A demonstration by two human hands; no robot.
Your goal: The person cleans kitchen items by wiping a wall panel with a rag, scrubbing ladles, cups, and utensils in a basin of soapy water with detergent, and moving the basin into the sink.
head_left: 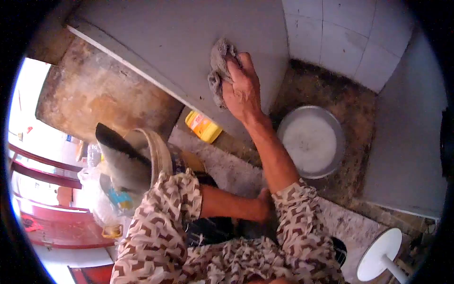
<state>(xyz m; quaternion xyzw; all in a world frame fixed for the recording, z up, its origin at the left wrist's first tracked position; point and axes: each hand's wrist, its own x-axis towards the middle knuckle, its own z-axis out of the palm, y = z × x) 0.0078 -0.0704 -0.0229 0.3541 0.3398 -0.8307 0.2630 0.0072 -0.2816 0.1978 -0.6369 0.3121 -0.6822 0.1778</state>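
My right hand (243, 90) is closed round a crumpled grey cloth (220, 66) and presses it against a flat grey panel (179, 42). Below that arm, on the right, sits a round metal basin (339, 142) of cloudy, whitish liquid. My left forearm crosses low in front of my body, and my left hand (265, 206) rests near my legs beneath the right arm; its fingers are hidden in shadow. A yellow bottle (203, 126) with an orange label lies by the panel's lower edge.
White wall tiles (345, 38) and another grey panel (406, 137) enclose the basin's corner. At left stand a bucket (161, 151) and a white plastic bag (97, 189). A white round-topped object on a stem (380, 255) is at lower right. The floor is stained.
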